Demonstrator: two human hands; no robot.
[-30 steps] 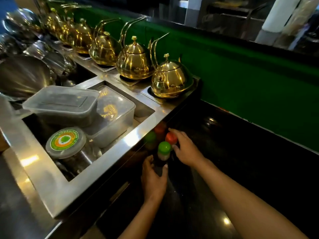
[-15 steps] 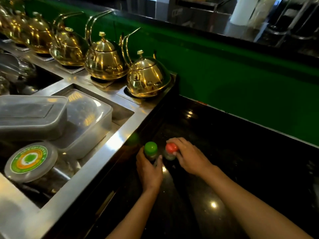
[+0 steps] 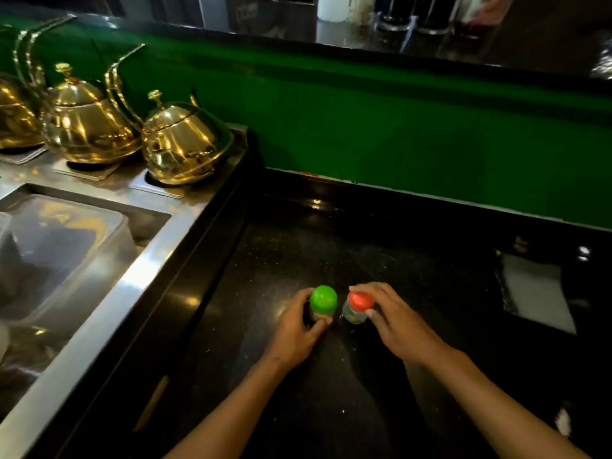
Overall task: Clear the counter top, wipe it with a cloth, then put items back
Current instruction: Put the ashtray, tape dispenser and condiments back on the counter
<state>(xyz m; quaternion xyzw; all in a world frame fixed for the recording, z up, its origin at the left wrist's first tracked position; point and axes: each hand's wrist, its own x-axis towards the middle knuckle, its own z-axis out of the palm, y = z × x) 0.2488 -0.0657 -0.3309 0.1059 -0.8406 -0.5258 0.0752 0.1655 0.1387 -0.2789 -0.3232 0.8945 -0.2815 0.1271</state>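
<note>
**Two jars in hand on the black desk**

Head view: the left hand (image 3: 294, 329) curls round the green-capped jar (image 3: 323, 301), thumb under its base side. The right hand (image 3: 394, 321) pinches the red-capped jar (image 3: 359, 306) just beside it, fingers over the cap. Both jars sit low on the desk (image 3: 331, 253), between the hands. Kettles (image 3: 185, 144) stand well off left. Whether this is clearing or putting back, I can't tell; either way both jars need steady, upright handling.

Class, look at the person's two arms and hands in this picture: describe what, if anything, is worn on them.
Both forearms are bare: no sleeves reach into view. The left hand and right hand wear no gloves, and no rings, watch or bracelets show on the fingers or wrists.
</note>
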